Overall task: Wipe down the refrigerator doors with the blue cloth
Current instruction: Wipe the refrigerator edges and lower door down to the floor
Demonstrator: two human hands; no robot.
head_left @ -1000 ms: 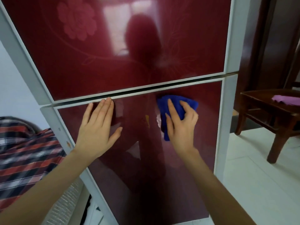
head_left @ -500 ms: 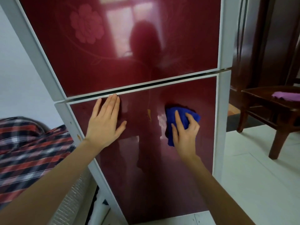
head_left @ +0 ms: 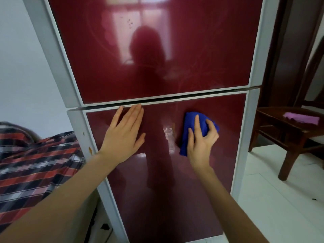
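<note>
- Your right hand (head_left: 201, 142) presses the blue cloth (head_left: 192, 127) against the lower refrigerator door (head_left: 175, 190), fingers (head_left: 196, 123) curled over it; the cloth bunches beneath and above your fingertips.
- Your left hand (head_left: 122, 135) lies flat on the same door, fingers together, thumb apart, tips at the top edge.
- The upper door (head_left: 157, 50) reflects a window.

Soft daylight, room fairly bright. Glossy upper fridge door (head_left: 157, 50) mirrors a bright window w/ dark silhouette. Slight motion blur; wide-angle bends frame edges.
</note>
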